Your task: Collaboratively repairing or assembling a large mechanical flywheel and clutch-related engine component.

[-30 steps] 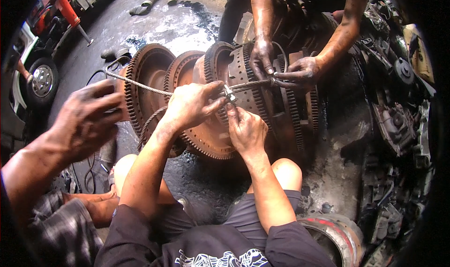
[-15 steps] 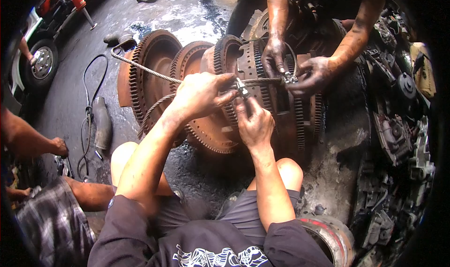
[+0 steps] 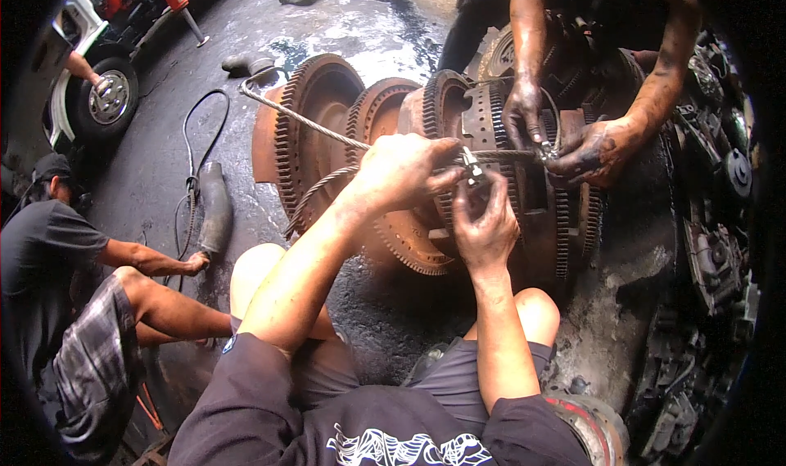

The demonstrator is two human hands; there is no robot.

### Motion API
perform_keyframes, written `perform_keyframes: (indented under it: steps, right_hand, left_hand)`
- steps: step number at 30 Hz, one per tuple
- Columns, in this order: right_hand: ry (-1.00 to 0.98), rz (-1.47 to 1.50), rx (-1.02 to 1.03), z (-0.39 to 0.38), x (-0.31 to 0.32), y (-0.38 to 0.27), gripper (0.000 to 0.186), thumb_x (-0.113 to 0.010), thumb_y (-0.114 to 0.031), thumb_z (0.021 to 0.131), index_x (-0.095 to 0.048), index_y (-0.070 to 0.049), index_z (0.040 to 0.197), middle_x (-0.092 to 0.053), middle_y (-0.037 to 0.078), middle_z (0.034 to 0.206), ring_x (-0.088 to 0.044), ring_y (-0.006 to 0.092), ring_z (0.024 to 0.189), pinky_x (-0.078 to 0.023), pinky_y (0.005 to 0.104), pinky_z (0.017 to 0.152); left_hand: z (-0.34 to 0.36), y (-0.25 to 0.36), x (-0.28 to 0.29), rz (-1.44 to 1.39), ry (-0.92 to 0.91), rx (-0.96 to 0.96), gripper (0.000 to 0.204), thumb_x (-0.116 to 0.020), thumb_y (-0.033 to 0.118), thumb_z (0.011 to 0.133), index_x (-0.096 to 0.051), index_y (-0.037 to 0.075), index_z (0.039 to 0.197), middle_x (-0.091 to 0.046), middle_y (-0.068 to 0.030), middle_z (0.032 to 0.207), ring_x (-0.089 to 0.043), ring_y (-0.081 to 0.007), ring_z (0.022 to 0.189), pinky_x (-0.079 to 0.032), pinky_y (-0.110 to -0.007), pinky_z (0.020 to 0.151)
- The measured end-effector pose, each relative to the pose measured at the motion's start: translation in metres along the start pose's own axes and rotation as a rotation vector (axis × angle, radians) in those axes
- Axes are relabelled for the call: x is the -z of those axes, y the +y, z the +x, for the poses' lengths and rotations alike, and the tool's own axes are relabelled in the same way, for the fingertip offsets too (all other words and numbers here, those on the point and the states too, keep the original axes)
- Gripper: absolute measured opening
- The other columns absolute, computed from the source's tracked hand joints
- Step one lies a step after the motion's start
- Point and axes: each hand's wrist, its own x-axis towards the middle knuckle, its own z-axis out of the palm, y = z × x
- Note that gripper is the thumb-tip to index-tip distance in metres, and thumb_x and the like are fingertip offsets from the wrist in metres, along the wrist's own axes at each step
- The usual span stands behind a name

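Observation:
A steel wire rope [image 3: 307, 125] runs through a row of rusty toothed flywheels [image 3: 315, 90]. My left hand [image 3: 403, 170] is closed, its thumb and fingers pinching a shiny U-bolt wire rope clip [image 3: 472, 168] at the rope. From below, my right hand [image 3: 486, 230] has its thumb and fingertips around the nut end of that clip. To the right, a co-worker's two dirty hands, one from above [image 3: 525, 116] and one from the side [image 3: 594, 153], work on another small metal clip [image 3: 547, 149] on the same rope.
Metal parts [image 3: 711, 261] are piled along the right side. A round housing with a red band [image 3: 594, 433] stands by my right leg. At left, another person [image 3: 49, 237] sits reaching toward a dark hose [image 3: 216, 212] and a cable loop [image 3: 187, 130]. A vehicle wheel [image 3: 106, 98] is farther off.
The whole view has shifted, so things appear farther right and the seated person shows more. My right fingers have spread slightly around the clip; my left hand keeps its pinch.

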Motion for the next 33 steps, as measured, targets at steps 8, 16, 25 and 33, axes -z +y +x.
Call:
perform_keyframes:
  steps: [8, 16, 25, 33]
  right_hand:
    - [-0.051, -0.031, 0.015, 0.004, 0.0, 0.011, 0.041, -0.061, -0.044, 0.093, -0.058, -0.006, 0.107, -0.069, 0.017, 0.084, -0.069, 0.0366, 0.071, -0.052, 0.0467, 0.061]
    - [0.086, -0.017, 0.11, 0.005, -0.005, 0.009, 0.034, -0.063, -0.034, 0.092, -0.058, -0.003, 0.104, -0.067, 0.017, 0.077, -0.069, 0.0358, 0.068, -0.054, 0.0451, 0.06]
    - [0.005, -0.101, 0.075, -0.001, -0.005, 0.015, 0.038, -0.06, -0.032, 0.095, -0.059, 0.0, 0.114, -0.068, 0.024, 0.097, -0.068, 0.043, 0.083, -0.055, 0.0493, 0.071]
    - [-0.046, 0.019, -0.003, 0.001, 0.0, 0.0, 0.046, -0.051, -0.045, 0.099, -0.053, -0.005, 0.121, -0.067, 0.026, 0.094, -0.064, 0.0478, 0.088, -0.049, 0.0506, 0.071]
  left_hand:
    - [0.002, -0.002, 0.001, -0.034, -0.039, 0.027, 0.044, -0.064, 0.041, 0.09, -0.065, 0.012, 0.122, -0.072, -0.0173, 0.098, -0.069, -0.0348, 0.093, -0.054, -0.044, 0.083]
    - [0.005, 0.001, -0.002, -0.033, -0.037, 0.035, 0.044, -0.065, 0.041, 0.089, -0.066, 0.012, 0.121, -0.071, -0.0185, 0.098, -0.068, -0.036, 0.092, -0.054, -0.045, 0.082]
    - [0.003, -0.005, 0.0, -0.024, -0.004, -0.013, 0.048, -0.064, 0.049, 0.087, -0.067, 0.014, 0.12, -0.071, -0.0185, 0.086, -0.07, -0.0359, 0.082, -0.056, -0.047, 0.075]
    - [-0.003, -0.007, 0.001, -0.056, -0.052, 0.057, 0.053, -0.066, 0.053, 0.084, -0.065, 0.02, 0.126, -0.072, -0.019, 0.087, -0.071, -0.0365, 0.083, -0.056, -0.048, 0.079]
